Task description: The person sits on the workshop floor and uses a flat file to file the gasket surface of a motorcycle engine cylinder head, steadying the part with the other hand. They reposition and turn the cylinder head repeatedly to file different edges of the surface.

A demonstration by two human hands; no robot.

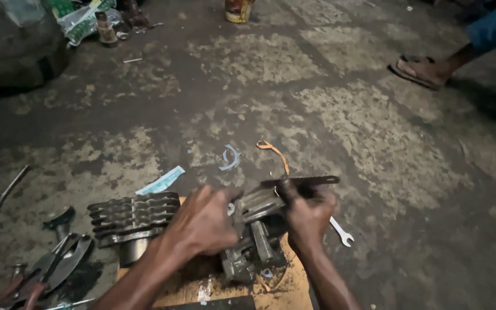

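1. Left hand [205, 221] clamped on engine part [256, 241], steadying it on board [291, 287] on floor [374, 132].
2. Right hand [308, 212] fisted around flat blade [302, 181], laid across the part's top.
3. Finned cylinder [130, 218] just left; spanner [341, 231] right; pliers [47, 270] far left.

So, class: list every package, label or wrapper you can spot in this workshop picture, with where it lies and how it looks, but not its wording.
Can: top middle on the floor, upright, round, with a yellow and red label.
Plastic bag: top left, crumpled, clear with green and white print.
Flat wrapper: on the floor beyond the left hand, a long strip, pale blue and white.
No signs or screens are in view.
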